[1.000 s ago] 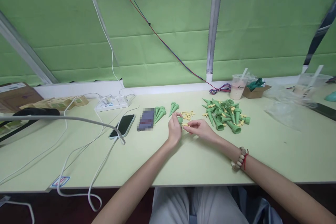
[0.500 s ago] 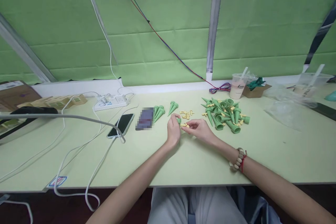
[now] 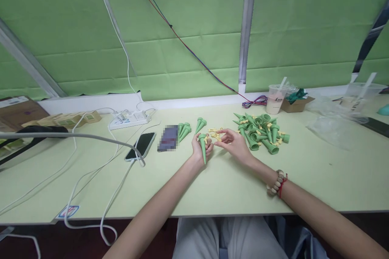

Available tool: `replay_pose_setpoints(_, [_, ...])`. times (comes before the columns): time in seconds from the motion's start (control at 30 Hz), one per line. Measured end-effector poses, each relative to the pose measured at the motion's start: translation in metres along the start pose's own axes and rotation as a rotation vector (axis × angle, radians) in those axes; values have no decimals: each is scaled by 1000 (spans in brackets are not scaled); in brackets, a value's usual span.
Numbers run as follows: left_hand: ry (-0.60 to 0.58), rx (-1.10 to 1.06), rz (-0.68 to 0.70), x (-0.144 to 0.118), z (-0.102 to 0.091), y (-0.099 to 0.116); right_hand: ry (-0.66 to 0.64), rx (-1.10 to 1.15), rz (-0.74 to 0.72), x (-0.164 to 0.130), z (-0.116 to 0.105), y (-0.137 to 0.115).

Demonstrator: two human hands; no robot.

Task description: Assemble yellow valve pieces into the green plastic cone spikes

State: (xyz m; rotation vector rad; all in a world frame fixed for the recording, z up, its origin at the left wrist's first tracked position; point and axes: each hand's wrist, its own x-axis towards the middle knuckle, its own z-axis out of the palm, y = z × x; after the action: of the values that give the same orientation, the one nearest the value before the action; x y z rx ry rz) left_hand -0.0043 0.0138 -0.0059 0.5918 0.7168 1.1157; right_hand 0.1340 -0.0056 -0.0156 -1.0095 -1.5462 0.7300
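Observation:
My left hand (image 3: 198, 146) is closed around a green plastic spike (image 3: 203, 147), its pointed tip hanging down toward me and its wider cap up. A small yellow valve piece (image 3: 206, 139) sticks out at the side of the spike's cap. To its right, my right hand (image 3: 234, 145) is open, thumb and forefinger apart beside a small heap of yellow valve pieces (image 3: 213, 130). Whether the fingertips touch a piece I cannot tell. Beyond my left hand lie more green spikes (image 3: 199, 124) and another group of spikes (image 3: 184, 130).
A large pile of green spikes with yellow pieces (image 3: 263, 131) lies right of my hands. Behind it stand a drink cup (image 3: 274, 103) and a small cardboard box (image 3: 296, 106). At left are a phone (image 3: 140, 146), a power strip (image 3: 129, 119) and loose white cables.
My right hand has let go of the yellow piece at the spike and spread its fingers near the yellow heap. My left hand has turned, bringing the whole spike into sight.

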Motion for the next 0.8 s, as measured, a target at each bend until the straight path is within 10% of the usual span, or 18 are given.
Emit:
replay_pose_setpoints(0.6, [24, 180, 153, -4, 9, 4, 6, 153, 50, 3, -1, -4])
replay_pose_setpoints(0.8, [110, 89, 215, 2, 1, 0, -180, 275, 54, 1, -2, -10])
